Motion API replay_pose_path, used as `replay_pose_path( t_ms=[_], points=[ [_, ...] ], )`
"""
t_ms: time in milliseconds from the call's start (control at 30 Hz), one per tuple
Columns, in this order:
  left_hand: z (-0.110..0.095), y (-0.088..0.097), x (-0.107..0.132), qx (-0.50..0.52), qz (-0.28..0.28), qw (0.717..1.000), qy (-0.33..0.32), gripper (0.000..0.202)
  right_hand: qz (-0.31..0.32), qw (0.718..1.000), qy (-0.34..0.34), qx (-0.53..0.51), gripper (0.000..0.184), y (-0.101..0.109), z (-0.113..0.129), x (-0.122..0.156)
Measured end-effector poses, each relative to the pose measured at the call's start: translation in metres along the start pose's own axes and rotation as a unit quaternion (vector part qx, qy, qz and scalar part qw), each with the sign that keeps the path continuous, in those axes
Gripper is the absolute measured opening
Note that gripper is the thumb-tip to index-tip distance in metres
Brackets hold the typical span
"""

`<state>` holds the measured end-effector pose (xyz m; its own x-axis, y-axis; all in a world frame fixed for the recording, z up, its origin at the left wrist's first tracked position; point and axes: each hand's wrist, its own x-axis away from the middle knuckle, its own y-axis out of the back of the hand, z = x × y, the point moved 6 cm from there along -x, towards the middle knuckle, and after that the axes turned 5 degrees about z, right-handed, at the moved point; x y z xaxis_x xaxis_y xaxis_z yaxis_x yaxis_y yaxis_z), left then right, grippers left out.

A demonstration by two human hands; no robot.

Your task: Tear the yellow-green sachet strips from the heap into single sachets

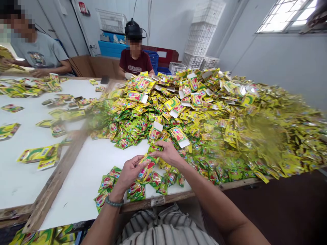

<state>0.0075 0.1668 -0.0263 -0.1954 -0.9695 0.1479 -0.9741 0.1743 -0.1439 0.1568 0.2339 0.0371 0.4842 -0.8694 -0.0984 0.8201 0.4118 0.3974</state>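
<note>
My left hand (130, 173) is closed around a small yellow carton (147, 167) with red watermelon pictures, tilted over the near edge of the table. Between the fingers of my right hand (167, 153) is a green sachet (154, 148), held at the carton's upper end. Whether the sachet is partly inside the carton, I cannot tell. Several loose green sachets (106, 183) lie around my left wrist, and more green sachets (136, 191) lie under the carton. Just beyond my right hand rests an open carton (155, 130) with its white flap up.
A large heap of sachets and cartons (194, 102) covers the table's middle and right. A wooden strip (63, 170) divides the white tabletop (84, 170); filled-looking cartons (38, 153) lie left of it. Two people sit across, one in a maroon shirt (135, 63). White crates (199, 41) stand behind.
</note>
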Motion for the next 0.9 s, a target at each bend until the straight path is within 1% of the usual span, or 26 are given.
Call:
replay_pose_path(
  t_ms=[133,267,333,400,467,533,633,700,767,900],
  points=[
    [0.006,-0.003,-0.001,0.085,0.018,0.995,0.055,0.039,-0.034,0.999,-0.001,-0.030,0.023,-0.003,-0.006,0.002],
    [0.008,-0.008,0.004,0.150,0.010,0.984,0.097,0.038,-0.089,0.996,0.022,-0.003,0.023,-0.009,-0.011,0.010],
    [0.010,-0.011,0.006,0.166,0.006,0.980,0.109,0.038,-0.108,0.994,0.018,0.012,0.022,-0.011,-0.013,0.016],
    [0.013,-0.013,0.007,0.166,0.009,0.979,0.115,0.039,-0.111,0.994,0.001,0.024,0.023,-0.012,-0.014,0.020],
    [0.016,-0.014,0.007,0.169,0.012,0.979,0.115,0.040,-0.082,0.996,-0.010,0.032,0.022,-0.010,-0.015,0.023],
    [0.018,-0.013,0.007,0.178,0.006,0.979,0.103,0.042,-0.058,0.997,-0.001,0.054,0.019,-0.006,-0.012,0.024],
    [0.016,-0.011,0.005,0.171,-0.015,0.983,0.067,0.043,-0.070,0.991,0.020,0.114,0.016,0.003,-0.009,0.024],
    [0.014,-0.011,0.005,0.158,-0.031,0.986,0.049,0.044,-0.070,0.987,0.020,0.144,0.015,0.004,-0.009,0.025],
    [0.012,-0.011,0.005,0.152,-0.037,0.987,0.045,0.045,-0.065,0.987,0.008,0.149,0.014,0.002,-0.012,0.026],
    [0.010,-0.012,0.005,0.135,-0.029,0.989,0.046,0.046,-0.081,0.986,-0.001,0.144,0.016,-0.003,-0.008,0.035]
  ],
)
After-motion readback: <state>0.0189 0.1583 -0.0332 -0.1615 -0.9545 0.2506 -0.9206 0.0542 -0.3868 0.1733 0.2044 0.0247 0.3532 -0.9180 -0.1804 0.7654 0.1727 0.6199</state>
